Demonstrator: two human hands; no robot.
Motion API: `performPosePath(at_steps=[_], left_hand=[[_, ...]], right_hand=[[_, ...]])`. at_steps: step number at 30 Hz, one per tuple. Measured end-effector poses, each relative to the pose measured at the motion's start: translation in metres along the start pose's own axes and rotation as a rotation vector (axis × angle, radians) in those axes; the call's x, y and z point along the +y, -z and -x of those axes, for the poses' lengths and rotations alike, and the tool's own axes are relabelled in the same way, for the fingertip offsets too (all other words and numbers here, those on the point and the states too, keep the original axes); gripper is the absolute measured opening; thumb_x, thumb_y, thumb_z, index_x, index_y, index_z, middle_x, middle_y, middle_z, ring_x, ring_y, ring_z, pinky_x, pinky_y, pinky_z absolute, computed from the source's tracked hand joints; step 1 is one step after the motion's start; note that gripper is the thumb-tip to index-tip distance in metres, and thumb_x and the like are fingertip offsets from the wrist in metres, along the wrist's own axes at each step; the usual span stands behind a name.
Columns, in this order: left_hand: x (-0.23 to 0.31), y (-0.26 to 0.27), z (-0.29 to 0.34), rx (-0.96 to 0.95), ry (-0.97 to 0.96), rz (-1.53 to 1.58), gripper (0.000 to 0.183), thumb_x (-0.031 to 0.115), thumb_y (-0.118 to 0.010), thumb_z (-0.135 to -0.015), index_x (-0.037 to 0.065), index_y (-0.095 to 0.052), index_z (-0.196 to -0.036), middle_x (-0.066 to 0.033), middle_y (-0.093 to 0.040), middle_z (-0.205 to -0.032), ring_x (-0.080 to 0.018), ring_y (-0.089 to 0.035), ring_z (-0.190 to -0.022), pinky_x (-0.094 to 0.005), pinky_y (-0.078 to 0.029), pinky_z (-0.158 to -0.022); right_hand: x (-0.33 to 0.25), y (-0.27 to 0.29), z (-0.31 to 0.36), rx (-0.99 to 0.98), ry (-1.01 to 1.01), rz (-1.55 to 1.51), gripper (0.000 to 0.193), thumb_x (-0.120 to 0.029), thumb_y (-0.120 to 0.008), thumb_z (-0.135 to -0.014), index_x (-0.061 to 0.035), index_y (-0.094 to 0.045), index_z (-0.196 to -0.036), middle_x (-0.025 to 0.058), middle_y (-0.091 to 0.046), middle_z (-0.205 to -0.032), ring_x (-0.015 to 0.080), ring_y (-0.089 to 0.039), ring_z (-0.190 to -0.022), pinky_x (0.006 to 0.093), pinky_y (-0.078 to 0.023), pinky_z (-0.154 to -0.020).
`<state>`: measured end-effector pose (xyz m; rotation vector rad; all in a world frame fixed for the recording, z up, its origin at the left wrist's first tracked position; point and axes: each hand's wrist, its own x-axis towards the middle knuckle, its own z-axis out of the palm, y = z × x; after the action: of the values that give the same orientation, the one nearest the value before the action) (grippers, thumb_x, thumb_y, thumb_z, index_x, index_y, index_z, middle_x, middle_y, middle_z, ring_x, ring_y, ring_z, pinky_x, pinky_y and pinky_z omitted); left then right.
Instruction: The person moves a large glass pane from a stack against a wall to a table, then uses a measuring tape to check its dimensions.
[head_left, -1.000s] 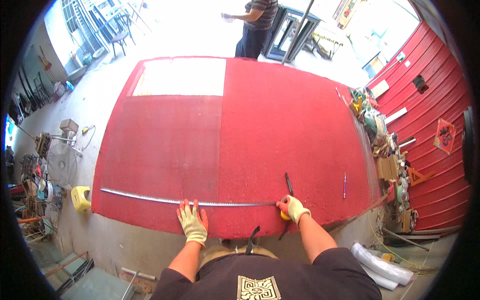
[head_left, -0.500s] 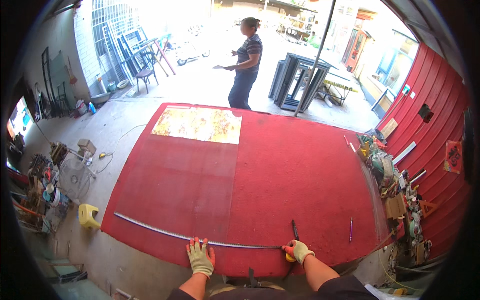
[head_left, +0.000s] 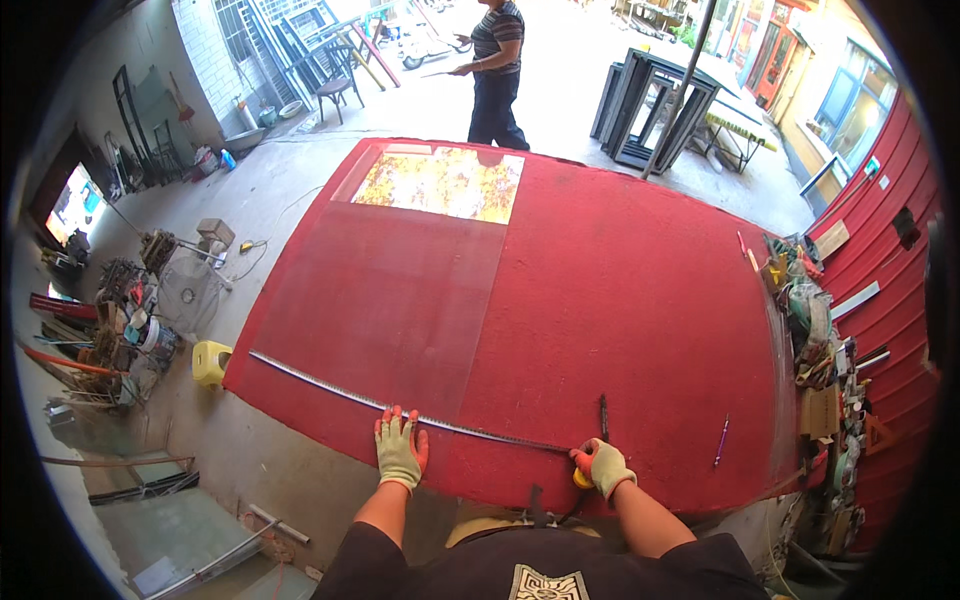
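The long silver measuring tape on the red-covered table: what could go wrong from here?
1. The long silver measuring tape may shift: the left hand, in a cream-and-orange glove, touches it partway along, but no hand holds its left end.
2. It might snap back if the similarly gloved right hand loosens its grip by the yellow part, perhaps its case.
3. The clear, shiny flat sheet, seemingly glass, could get knocked, being hard to see against the red.

No readable lettering or numbers
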<state>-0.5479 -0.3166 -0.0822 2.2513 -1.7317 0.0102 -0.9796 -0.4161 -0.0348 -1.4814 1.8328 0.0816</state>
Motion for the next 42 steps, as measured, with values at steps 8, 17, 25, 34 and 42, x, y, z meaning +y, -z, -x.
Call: performPosePath(at_steps=[8,17,25,34,42], left_hand=[[0.004,0.001,-0.002,0.002,0.011,-0.042,0.053,0.033,-0.063,-0.098,0.015,-0.062,-0.148,-0.0189,-0.05,-0.159,-0.0378,-0.04,-0.153,-0.054,-0.023,-0.13],[0.005,-0.002,-0.002,0.042,-0.004,-0.038,0.05,0.031,-0.065,-0.097,0.015,-0.065,-0.144,-0.0188,-0.052,-0.157,-0.0381,-0.042,-0.151,-0.0545,-0.025,-0.128],[0.003,-0.004,0.0,0.039,-0.004,-0.039,0.05,0.033,-0.062,-0.099,0.014,-0.065,-0.144,-0.019,-0.052,-0.158,-0.0381,-0.041,-0.151,-0.054,-0.024,-0.129],[0.0,-0.008,0.002,0.051,-0.002,-0.044,0.051,0.035,-0.061,-0.099,0.014,-0.064,-0.146,-0.0191,-0.051,-0.158,-0.0379,-0.041,-0.152,-0.0534,-0.024,-0.129],[0.001,-0.005,0.0,0.048,-0.009,-0.03,0.052,0.035,-0.062,-0.099,0.017,-0.062,-0.147,-0.0184,-0.051,-0.158,-0.0376,-0.041,-0.151,-0.0539,-0.024,-0.129]], right_hand=[[-0.007,0.016,0.003,-0.072,0.042,0.042,0.039,-0.048,-0.075,-0.093,-0.0114,-0.075,-0.108,0.0128,-0.079,-0.106,0.0328,-0.075,-0.103,0.0425,-0.057,-0.091],[0.007,0.012,-0.012,-0.158,0.007,0.016,0.045,-0.051,-0.073,-0.095,-0.0122,-0.074,-0.117,0.0127,-0.078,-0.113,0.0317,-0.074,-0.108,0.0432,-0.056,-0.094],[0.002,0.017,-0.008,-0.176,0.003,0.029,0.048,-0.053,-0.072,-0.095,-0.0125,-0.073,-0.122,0.0135,-0.078,-0.118,0.0339,-0.072,-0.111,0.045,-0.056,-0.095],[-0.007,0.024,-0.001,-0.181,0.002,0.051,0.051,-0.052,-0.073,-0.095,-0.0113,-0.073,-0.125,0.0149,-0.077,-0.119,0.0349,-0.072,-0.115,0.0454,-0.055,-0.097],[0.0,0.02,-0.01,-0.197,0.006,0.067,0.051,-0.051,-0.072,-0.095,-0.0111,-0.071,-0.127,0.0144,-0.077,-0.121,0.0341,-0.072,-0.113,0.0446,-0.056,-0.096]])
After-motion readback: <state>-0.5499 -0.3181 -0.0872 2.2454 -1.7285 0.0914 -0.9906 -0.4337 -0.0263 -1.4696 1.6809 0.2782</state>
